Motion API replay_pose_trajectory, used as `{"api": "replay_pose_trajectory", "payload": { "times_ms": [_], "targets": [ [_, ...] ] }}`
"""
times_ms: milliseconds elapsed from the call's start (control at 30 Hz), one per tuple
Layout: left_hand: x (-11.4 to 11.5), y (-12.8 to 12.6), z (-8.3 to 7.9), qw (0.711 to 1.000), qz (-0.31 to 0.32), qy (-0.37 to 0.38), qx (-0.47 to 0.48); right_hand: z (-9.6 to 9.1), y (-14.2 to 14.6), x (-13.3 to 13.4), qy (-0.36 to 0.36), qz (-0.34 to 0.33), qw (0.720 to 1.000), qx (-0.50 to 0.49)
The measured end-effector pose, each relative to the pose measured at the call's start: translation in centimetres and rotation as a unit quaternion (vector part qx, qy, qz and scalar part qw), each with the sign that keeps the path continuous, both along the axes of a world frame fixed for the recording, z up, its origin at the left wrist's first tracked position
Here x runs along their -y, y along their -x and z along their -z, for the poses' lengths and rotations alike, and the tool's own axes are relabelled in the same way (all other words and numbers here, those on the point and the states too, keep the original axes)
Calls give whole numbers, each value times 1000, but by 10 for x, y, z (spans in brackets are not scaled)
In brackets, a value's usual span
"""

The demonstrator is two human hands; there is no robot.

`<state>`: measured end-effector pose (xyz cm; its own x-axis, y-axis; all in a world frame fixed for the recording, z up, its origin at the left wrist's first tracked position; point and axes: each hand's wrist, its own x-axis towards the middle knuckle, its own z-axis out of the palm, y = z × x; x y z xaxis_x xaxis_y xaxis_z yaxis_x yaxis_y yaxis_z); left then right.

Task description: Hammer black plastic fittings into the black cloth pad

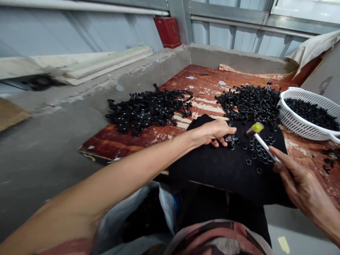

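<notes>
My left hand is closed on a small black cross-shaped part, which rests on a black cloth at the table's front edge. In my right hand is a small hammer with a metal handle and a yellow-green face on its head. The hammer head hangs over the cloth, a little right of the cross-shaped part and apart from it. Several small black rings lie scattered on the cloth beneath the hammer.
A pile of black assembled parts lies at left on the worn red-brown table, another black pile behind the cloth. At right stands a white basket holding black pieces. A concrete ledge and a red box stand beyond.
</notes>
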<state>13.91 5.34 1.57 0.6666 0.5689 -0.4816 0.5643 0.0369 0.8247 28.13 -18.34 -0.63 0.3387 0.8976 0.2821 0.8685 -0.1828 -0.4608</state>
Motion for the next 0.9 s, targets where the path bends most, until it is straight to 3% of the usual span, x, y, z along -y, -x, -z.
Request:
{"api": "replay_pose_trajectory", "payload": {
  "times_ms": [67,167,400,567,733,900],
  "targets": [
    [-6,3,1,995,-1,-100,9,2,3,7,-57,55,991,-109],
    [-13,3,5,980,9,-198,-6,4,9,18,-111,125,945,-281],
    [-11,-18,1,926,41,-366,-82,12,14,28,-153,179,877,-418],
    [-5,-8,-7,928,54,-366,-41,18,13,29,-202,167,835,-484],
    [13,16,-5,933,157,-316,78,21,12,30,-235,172,811,-508],
    [32,20,2,942,168,-282,71,20,10,27,-232,164,799,-531]
  ]
}}
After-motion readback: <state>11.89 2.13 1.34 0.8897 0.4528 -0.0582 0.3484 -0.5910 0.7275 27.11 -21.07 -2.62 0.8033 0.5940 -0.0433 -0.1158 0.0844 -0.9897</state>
